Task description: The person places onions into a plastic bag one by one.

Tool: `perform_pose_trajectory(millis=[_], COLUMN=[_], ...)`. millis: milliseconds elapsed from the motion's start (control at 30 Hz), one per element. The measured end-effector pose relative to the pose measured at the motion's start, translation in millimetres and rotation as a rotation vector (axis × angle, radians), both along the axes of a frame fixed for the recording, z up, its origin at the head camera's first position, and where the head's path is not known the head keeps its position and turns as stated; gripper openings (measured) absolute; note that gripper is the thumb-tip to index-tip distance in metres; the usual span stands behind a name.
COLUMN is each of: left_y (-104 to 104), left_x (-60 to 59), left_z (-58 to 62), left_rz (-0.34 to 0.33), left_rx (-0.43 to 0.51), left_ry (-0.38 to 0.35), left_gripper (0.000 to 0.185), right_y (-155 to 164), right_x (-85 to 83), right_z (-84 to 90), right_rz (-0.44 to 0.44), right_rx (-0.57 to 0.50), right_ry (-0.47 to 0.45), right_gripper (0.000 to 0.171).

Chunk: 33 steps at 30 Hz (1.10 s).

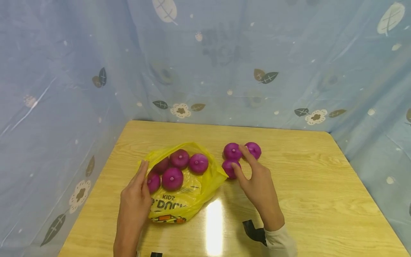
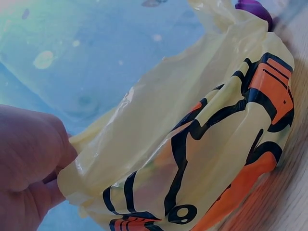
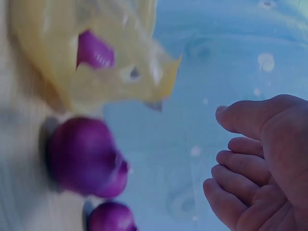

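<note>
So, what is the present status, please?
Left hand holds yellow bag. Right hand empty, near three loose purple onions. Five onions visible inside, nothing blocking.

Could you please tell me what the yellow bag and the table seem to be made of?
Yellow bag: thin, shiny film, most likely plastic, judging by its creases and highlights.
Table: glossy wood or wood-look laminate, from the grain and bright reflection; which, I can't tell.

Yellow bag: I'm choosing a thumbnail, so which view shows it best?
The head view: the yellow bag appears almost whole, its mouth open on round purple things, though the left hand hides some edge. The left wrist view gives a cropped close-up of its printed side; the right wrist view, only a portion.
</note>
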<state>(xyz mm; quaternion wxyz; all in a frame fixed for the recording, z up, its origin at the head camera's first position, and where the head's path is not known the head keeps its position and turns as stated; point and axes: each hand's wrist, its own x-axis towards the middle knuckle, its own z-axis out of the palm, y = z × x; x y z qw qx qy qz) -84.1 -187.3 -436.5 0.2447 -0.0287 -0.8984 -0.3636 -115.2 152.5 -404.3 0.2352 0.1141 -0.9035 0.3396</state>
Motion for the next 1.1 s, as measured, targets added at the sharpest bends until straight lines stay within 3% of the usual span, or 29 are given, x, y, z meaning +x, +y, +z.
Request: perform_pose_trajectory(millis=[500,833,1100], left_y=[-2.5,-3.4,-3.8], left_x=[0.6,-0.2,-1.1], left_z=[-1.3,-0.9,-1.3], left_rz=[0.018,0.028,0.026], left_rx=[0.006,0.013,0.009], left_ry=[-0.044,-0.075,-0.064], left_gripper=[0.061,0.063,0.063], right_y=[54.4,81.6,101.0], right_x=[9.2,6.7,-8.4], right_z=[-10.3,13.3,30.5], right_rz=[-0.13,-0.114,-0.076], right_rx=[0.08,0.128,0.122], right_ry=[-0.057,-0.081,-0.096], right_gripper=[0.068,0.072,0.077])
